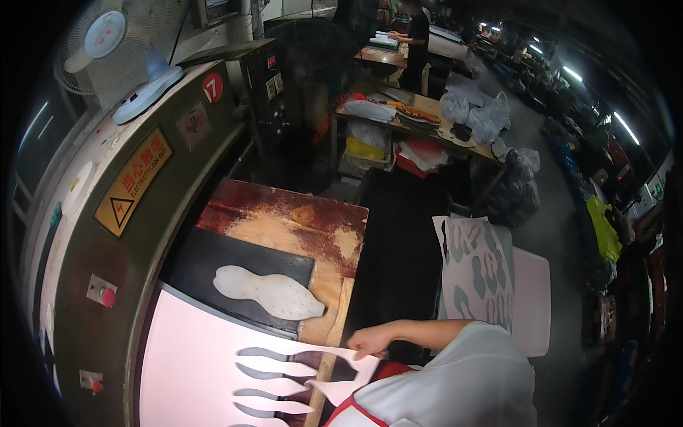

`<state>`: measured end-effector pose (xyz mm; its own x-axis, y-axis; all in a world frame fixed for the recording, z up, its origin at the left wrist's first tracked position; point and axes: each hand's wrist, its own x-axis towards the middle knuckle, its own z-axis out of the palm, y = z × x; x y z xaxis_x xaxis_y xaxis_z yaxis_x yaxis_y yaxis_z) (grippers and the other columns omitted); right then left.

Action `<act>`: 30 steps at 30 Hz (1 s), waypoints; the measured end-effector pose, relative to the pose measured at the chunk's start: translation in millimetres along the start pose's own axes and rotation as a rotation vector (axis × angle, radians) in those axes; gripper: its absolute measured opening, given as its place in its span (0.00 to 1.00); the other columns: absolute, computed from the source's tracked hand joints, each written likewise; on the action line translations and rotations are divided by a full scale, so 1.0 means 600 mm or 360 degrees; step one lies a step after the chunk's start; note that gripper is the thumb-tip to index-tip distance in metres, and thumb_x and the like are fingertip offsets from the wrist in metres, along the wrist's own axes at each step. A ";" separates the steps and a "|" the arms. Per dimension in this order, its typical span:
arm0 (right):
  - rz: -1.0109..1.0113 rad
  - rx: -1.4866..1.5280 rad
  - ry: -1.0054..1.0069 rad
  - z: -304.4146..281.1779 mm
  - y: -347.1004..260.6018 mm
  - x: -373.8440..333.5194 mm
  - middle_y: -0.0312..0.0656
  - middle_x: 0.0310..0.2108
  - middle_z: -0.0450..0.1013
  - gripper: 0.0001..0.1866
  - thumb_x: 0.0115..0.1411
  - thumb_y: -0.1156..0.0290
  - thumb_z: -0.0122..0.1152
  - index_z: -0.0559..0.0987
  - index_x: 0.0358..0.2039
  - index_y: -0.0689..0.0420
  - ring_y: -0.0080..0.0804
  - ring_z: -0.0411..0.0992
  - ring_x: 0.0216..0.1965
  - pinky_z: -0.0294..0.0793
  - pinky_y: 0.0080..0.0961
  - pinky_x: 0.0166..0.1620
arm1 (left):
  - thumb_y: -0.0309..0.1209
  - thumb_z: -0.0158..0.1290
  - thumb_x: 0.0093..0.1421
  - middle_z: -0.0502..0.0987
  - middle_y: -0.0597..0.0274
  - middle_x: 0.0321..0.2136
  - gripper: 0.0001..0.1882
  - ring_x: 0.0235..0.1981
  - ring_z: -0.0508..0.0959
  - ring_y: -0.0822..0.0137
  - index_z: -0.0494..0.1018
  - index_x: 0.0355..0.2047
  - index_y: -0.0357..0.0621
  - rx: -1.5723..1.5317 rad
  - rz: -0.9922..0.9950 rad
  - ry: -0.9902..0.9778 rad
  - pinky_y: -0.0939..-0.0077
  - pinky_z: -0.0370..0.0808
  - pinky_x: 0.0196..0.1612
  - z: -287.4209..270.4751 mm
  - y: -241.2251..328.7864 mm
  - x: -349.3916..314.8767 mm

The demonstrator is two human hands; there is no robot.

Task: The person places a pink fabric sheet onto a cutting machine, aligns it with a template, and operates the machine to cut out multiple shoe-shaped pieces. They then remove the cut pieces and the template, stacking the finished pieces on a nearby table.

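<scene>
Sheet [188,349]: pink on its face, is lying across the near part of the wooden table [267,206], beside the black pad [206,260], and is running out of view at the lower edge. Its right-hand part is showing a row of long, wavy cut-outs, and its far right end is narrowing to strips around a larger opening.
Right hand [371,340]: is extending from the lower right and is holding the outer strip at the sheet's right end.
Fingers: are curling closed over that strip, leaving little visible gap; the single tips are not showing clearly.
Left hand: is lying outside the view; its grip cannot be told.
White form [267,292]: waisted and rounded, is resting flat on the black pad, its right end projecting past the pad's edge.
Machine [71,285]: olive-green, is standing along the left, bearing red push buttons [107,297] and a yellow warning plate [134,179]; a white fan [105,34] is standing on top.
Second sheet [461,274]: pale and perforated, is lying to the right of the table, partly covering a plain pink sheet [532,306].
Background: a co-worker [418,44] in dark clothing is standing beyond clear plastic bags [487,117].
</scene>
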<state>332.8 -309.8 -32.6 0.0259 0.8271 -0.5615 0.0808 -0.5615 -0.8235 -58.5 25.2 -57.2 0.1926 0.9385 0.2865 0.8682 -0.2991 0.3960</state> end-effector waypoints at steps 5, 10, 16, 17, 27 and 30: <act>-0.0254 -0.0629 0.1466 -0.063 -0.023 0.043 0.42 0.17 0.73 0.12 0.55 0.62 0.59 0.73 0.24 0.58 0.41 0.75 0.20 0.73 0.36 0.25 | 0.43 0.47 0.62 0.75 0.36 0.43 0.25 0.44 0.75 0.42 0.73 0.46 0.31 -0.0004 -0.0057 -0.0011 0.59 0.70 0.50 0.015 0.005 0.027; -0.0254 -0.1040 0.1774 -0.126 -0.048 0.139 0.57 0.55 0.60 0.32 0.52 0.54 0.64 0.69 0.54 0.56 0.57 0.57 0.57 0.63 0.45 0.56 | 0.43 0.47 0.62 0.74 0.36 0.44 0.25 0.45 0.74 0.42 0.72 0.46 0.31 -0.0041 -0.0080 0.0001 0.60 0.70 0.50 0.022 0.002 0.045; -0.0142 -0.1034 0.1347 -0.156 -0.035 0.176 0.63 0.62 0.48 0.49 0.46 0.48 0.68 0.57 0.63 0.57 0.63 0.42 0.65 0.52 0.50 0.63 | 0.43 0.46 0.62 0.74 0.36 0.44 0.25 0.46 0.74 0.43 0.72 0.46 0.30 -0.0031 -0.0127 0.0077 0.60 0.70 0.50 0.012 -0.006 0.053; -0.0296 -0.1030 0.1333 -0.155 -0.035 0.180 0.64 0.62 0.48 0.50 0.45 0.49 0.68 0.57 0.64 0.57 0.64 0.41 0.65 0.53 0.52 0.63 | 0.42 0.46 0.62 0.74 0.36 0.44 0.24 0.46 0.74 0.43 0.72 0.46 0.30 -0.0031 -0.0132 0.0082 0.61 0.70 0.50 0.012 -0.009 0.054; -0.0599 -0.1080 0.1376 -0.143 -0.036 0.221 0.67 0.59 0.48 0.56 0.31 0.58 0.74 0.58 0.63 0.54 0.67 0.41 0.63 0.50 0.53 0.63 | 0.42 0.46 0.62 0.74 0.36 0.45 0.24 0.47 0.73 0.43 0.72 0.47 0.30 -0.0070 -0.0294 0.0157 0.61 0.69 0.51 -0.028 -0.078 0.085; -0.0559 -0.0955 0.1354 -0.153 -0.058 0.214 0.62 0.57 0.55 0.52 0.30 0.61 0.72 0.62 0.61 0.55 0.61 0.50 0.59 0.52 0.49 0.62 | 0.42 0.46 0.62 0.73 0.36 0.45 0.24 0.47 0.73 0.43 0.72 0.47 0.30 -0.0092 -0.0371 0.0171 0.62 0.69 0.51 -0.052 -0.110 0.096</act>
<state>424.6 -182.0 -68.3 0.5667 0.8142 0.1259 0.6836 -0.3794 -0.6235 -118.7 93.8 -39.6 -0.0621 0.9605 0.2713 0.8553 -0.0889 0.5104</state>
